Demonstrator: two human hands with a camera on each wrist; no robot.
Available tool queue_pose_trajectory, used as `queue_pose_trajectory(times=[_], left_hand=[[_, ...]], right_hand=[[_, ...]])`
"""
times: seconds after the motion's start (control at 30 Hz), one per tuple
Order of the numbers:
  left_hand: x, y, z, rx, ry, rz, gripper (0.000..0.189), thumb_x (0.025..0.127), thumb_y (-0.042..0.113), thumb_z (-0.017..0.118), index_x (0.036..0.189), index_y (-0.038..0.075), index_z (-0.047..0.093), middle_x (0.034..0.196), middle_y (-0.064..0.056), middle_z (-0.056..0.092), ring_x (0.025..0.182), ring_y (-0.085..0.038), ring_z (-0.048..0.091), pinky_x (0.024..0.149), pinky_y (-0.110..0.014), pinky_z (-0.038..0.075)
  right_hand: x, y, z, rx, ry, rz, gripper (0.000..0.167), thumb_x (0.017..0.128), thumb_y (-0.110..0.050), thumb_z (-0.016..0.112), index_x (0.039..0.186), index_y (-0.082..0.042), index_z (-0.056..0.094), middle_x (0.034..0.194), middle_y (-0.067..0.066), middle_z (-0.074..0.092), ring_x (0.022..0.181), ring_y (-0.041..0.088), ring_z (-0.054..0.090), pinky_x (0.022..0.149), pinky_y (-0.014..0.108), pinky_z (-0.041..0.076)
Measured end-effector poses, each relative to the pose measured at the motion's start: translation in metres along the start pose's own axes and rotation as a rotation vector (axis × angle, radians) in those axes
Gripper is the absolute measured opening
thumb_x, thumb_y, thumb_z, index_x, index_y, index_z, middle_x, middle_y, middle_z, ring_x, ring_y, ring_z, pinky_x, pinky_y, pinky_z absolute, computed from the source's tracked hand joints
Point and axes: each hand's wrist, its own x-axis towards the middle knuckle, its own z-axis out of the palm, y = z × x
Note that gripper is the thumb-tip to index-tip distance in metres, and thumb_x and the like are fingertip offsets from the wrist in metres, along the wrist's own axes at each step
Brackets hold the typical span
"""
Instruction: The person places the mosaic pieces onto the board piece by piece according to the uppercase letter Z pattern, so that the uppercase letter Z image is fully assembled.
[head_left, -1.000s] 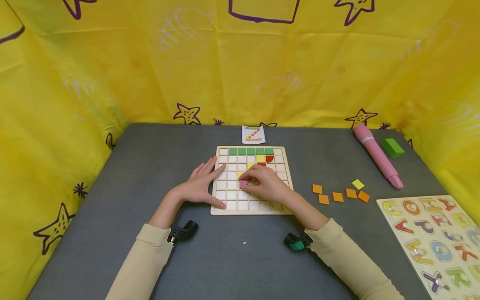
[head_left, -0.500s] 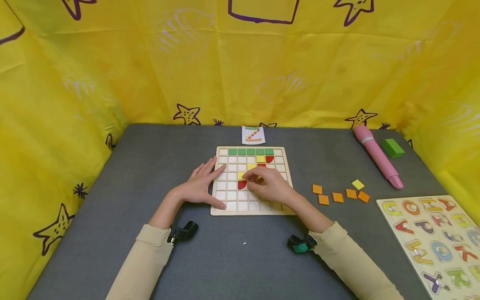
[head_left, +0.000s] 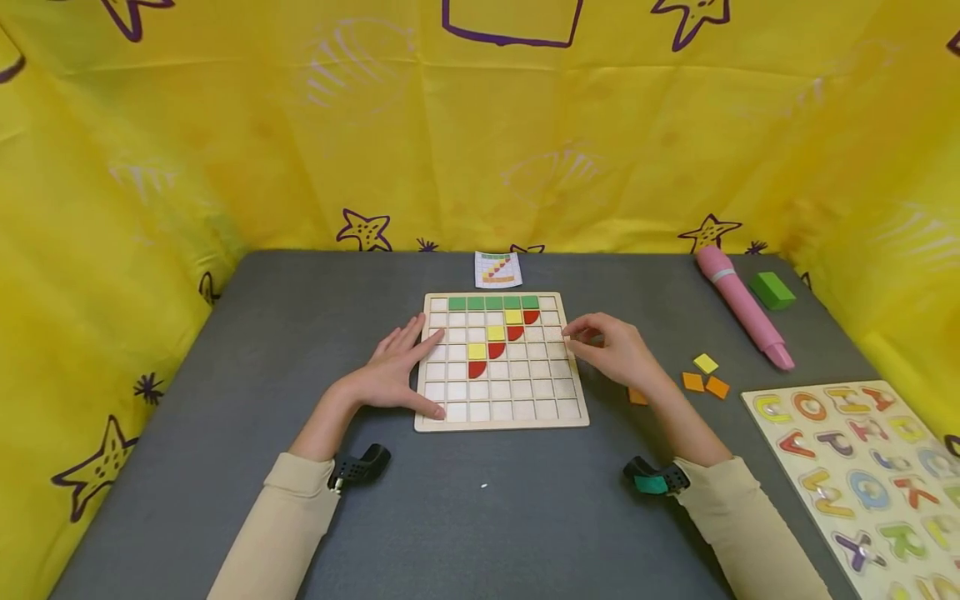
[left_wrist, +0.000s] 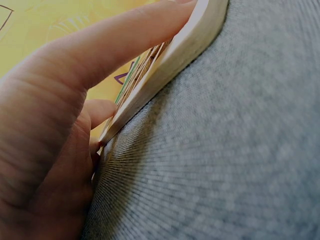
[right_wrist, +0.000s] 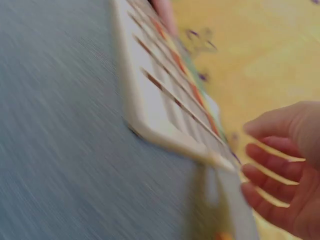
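A wooden grid board (head_left: 555,408) lies on the dark table with several green squares (head_left: 493,303) along its top row. Yellow squares (head_left: 496,333) and red quarter-circle tiles (head_left: 477,369) run diagonally below them. My left hand (head_left: 386,377) rests at the board's left side, fingers spread; in the left wrist view its thumb (left_wrist: 125,37) lies over the board's rim. Just off the board's right edge is my right hand (head_left: 618,350), fingers loosely bent and nothing between them, as the right wrist view also shows. Loose orange tiles (head_left: 693,382) and a yellow tile (head_left: 705,363) lie further right; my right forearm hides some.
Behind the board lies a small pattern card (head_left: 497,270). A pink microphone-shaped thing (head_left: 742,308) and a green block (head_left: 772,290) are at the back right. An alphabet puzzle board (head_left: 862,475) fills the near right. Yellow cloth (head_left: 450,150) hangs around the table.
My right hand has let go of the red quarter-circle tile on the board and moved right, off the grid. The left hand has stayed on the board. The head view has shifted slightly.
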Motion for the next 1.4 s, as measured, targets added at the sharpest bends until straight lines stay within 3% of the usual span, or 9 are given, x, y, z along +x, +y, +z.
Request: queue_pose_trajectory(times=[0.33,0.57,0.7,0.87,1.1,1.4], left_hand=[[0.0,0.0,0.0,-0.002,0.003,0.002,0.125,0.064,0.066,0.08,0.158,0.015,0.015,0.162,-0.014,-0.011,0.148,-0.028,-0.01,0.115,-0.053,-0.001],[0.0,-0.001,0.0,-0.007,0.002,-0.001,0.125,0.064,0.066,0.08,0.158,0.014,0.015,0.162,-0.014,-0.011,0.148,-0.029,-0.009,0.115,-0.053,-0.001],[0.0,0.0,0.0,-0.012,0.002,-0.006,0.125,0.063,0.065,0.081,0.158,0.014,0.016,0.162,-0.014,-0.01,0.148,-0.029,-0.009,0.114,-0.054,-0.001],[0.0,0.002,0.0,-0.013,0.001,-0.008,0.125,0.063,0.065,0.081,0.158,0.013,0.016,0.162,-0.015,-0.01,0.148,-0.029,-0.009,0.114,-0.054,-0.001],[0.0,0.003,-0.001,-0.016,0.002,0.001,0.125,0.064,0.065,0.081,0.158,0.013,0.016,0.162,-0.015,-0.01,0.148,-0.03,-0.009,0.114,-0.056,0.0],[-0.001,0.002,-0.001,-0.011,-0.001,0.005,0.124,0.065,0.064,0.08,0.158,0.013,0.016,0.162,-0.015,-0.01,0.148,-0.029,-0.009,0.114,-0.055,0.0]], right_hand=[[-0.026,0.046,-0.077,-0.143,-0.108,0.206,0.033,0.093,-0.021,0.066,0.119,-0.001,0.062,0.114,0.021,0.064,0.102,0.036,0.059,0.083,0.046,0.048],[-0.043,0.064,-0.101,-0.274,-0.122,0.322,0.043,0.087,-0.019,0.069,0.119,0.008,0.059,0.115,0.032,0.059,0.099,0.041,0.056,0.084,0.054,0.047],[-0.046,0.069,-0.103,-0.304,-0.127,0.341,0.042,0.083,-0.016,0.07,0.115,0.01,0.059,0.11,0.032,0.06,0.094,0.041,0.056,0.082,0.054,0.047],[-0.039,0.07,-0.094,-0.269,-0.113,0.28,0.038,0.085,-0.014,0.069,0.115,0.009,0.062,0.103,0.027,0.062,0.091,0.038,0.056,0.081,0.051,0.046],[-0.029,0.066,-0.075,-0.169,-0.105,0.212,0.039,0.089,-0.015,0.07,0.123,0.002,0.06,0.111,0.023,0.063,0.102,0.036,0.056,0.089,0.05,0.043],[-0.027,0.067,-0.068,-0.155,-0.06,0.282,0.044,0.089,-0.024,0.071,0.122,0.003,0.059,0.108,0.02,0.061,0.098,0.033,0.053,0.082,0.042,0.042]])
